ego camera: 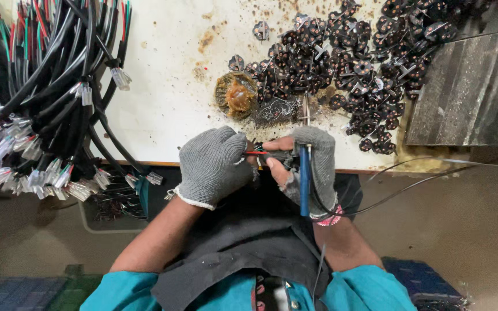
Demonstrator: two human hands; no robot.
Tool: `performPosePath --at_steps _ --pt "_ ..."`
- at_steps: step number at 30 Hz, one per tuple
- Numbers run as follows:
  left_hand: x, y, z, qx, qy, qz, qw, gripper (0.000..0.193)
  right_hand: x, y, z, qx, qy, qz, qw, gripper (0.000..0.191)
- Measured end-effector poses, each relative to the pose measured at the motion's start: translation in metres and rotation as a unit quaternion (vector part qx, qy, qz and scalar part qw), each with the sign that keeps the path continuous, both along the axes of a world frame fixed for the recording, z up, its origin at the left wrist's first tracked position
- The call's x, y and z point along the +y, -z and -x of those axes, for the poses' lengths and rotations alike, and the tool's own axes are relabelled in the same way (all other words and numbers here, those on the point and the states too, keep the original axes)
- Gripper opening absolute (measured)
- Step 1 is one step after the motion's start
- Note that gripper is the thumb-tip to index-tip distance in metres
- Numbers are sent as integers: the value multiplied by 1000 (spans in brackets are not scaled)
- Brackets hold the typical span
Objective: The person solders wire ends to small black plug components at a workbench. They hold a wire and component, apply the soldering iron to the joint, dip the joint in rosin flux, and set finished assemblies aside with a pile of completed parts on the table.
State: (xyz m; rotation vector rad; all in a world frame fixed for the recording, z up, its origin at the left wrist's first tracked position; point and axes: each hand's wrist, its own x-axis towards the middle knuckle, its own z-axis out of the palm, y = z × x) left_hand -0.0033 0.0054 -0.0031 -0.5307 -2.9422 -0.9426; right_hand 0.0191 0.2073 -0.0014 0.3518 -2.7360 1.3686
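My left hand (214,164), in a grey knitted glove, pinches the end of a thin red wire (256,153) at the front edge of the white bench (168,86). My right hand (309,167), in a fingerless grey glove, grips a blue-handled soldering iron (305,178) with its metal tip (306,109) pointing away from me. The fingertips of both hands meet around a small dark part (280,155) at the wire's end.
A heap of small round black parts (347,52) covers the bench's far right. A brown rosin lump (236,95) and solder wire tangle (278,109) lie ahead of the hands. Black cable bundles with white connectors (36,103) hang left. A grey metal block (468,92) sits right.
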Motion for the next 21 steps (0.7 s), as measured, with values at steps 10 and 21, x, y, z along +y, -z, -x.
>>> performPosePath --at_steps 10,21 --pt "-13 -24 3 -82 70 -122 987 38 -2 5 0 -2 20 44 999 9" --pt "-13 -26 -2 -298 36 -143 943 21 9 12 -5 -17 17 98 995 6"
